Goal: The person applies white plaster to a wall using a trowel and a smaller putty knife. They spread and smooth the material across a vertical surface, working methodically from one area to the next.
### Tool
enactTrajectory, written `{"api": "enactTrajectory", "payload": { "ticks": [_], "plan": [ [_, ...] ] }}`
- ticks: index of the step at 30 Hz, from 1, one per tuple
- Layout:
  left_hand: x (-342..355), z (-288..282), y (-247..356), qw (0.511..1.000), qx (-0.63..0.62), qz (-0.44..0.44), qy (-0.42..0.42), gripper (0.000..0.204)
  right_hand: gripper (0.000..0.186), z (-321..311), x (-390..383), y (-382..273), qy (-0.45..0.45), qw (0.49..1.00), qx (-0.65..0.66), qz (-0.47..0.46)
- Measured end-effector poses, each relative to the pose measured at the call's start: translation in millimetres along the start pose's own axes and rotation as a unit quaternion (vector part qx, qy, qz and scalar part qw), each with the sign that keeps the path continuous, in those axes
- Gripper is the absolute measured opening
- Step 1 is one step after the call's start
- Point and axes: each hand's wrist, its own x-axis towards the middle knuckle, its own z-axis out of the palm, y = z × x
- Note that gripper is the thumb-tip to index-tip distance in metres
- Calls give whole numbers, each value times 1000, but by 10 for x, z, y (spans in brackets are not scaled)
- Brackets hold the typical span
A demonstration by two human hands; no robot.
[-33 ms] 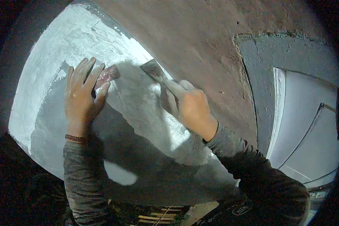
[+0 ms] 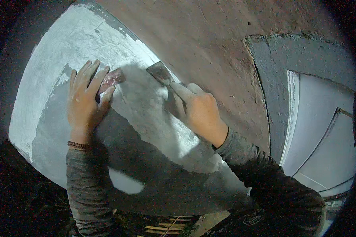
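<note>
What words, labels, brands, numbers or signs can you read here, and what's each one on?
None can be read.
Dark clothing, lower edge: faint oval mark, too dim to read.
Lower right, below the white panel: small pale marks, too blurred to tell whether they are letters.
Scraper in the right hand: no lettering visible.

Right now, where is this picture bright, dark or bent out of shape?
Head view: brightest on the white coating, with an oval bright spot beside the left sleeve; head view: the corners fall to speckled black; head view: edges of the pale panel at right look curved; head view: the right hand and its scraper show no plain motion blur.
</note>
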Motion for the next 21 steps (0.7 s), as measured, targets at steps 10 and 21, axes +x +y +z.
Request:
{"api": "enactTrajectory", "payload": {
  "ticks": [10, 21],
  "plan": [
    [29, 17, -20, 1000, 4, 5, -3, 49, 43, -85, -393, 148, -38, 999, -1, 26],
    [37, 18, -12, 1000, 4, 1, -2, 49, 41, -73, -309, 111, 0, 1000, 22, 5]
  ]
}}
